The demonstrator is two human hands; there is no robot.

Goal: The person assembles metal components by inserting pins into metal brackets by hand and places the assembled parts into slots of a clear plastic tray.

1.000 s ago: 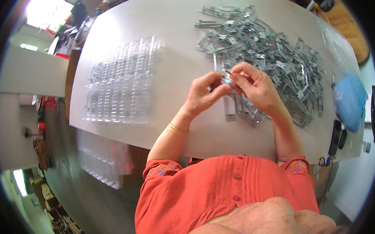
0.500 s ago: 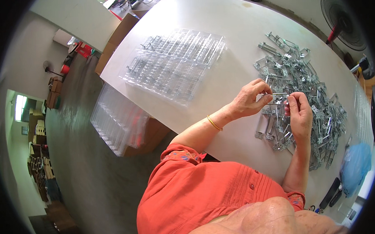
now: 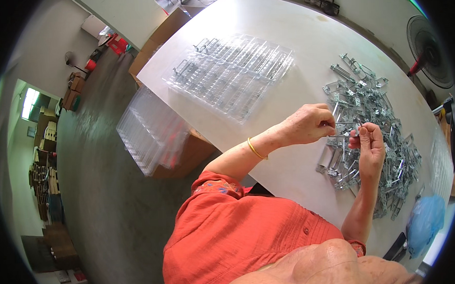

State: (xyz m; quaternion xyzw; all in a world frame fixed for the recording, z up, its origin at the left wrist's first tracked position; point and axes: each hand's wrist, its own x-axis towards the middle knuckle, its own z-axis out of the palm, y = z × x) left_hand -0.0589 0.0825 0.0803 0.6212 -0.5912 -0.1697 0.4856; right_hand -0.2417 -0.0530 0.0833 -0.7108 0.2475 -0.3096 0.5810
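Between my two hands is a slim metal bracket (image 3: 345, 123) with two parallel rods, held above a heap of parts. My left hand (image 3: 308, 124), with a yellow bangle at its wrist, is closed on the near-left end, its fingers curled down. At the other end, my right hand (image 3: 371, 146) pinches the bracket between thumb and fingers. Small details at both ends are hidden by the fingers. Under and beyond my hands lies the pile of similar silvery metal brackets (image 3: 382, 131), tangled together.
Clear ribbed plastic trays (image 3: 230, 79) lie on the white table (image 3: 289, 34), several metal parts at their left edge. More clear trays (image 3: 149, 129) sit on a cardboard box (image 3: 188, 156) beside the table. A blue plastic bag (image 3: 426, 222) is at the right; a fan (image 3: 427, 50) stands beyond.
My left hand has rolled over, its fingers now curled round the bracket's end. Both hands still hold the bracket over the pile. The whole view has shifted slightly.
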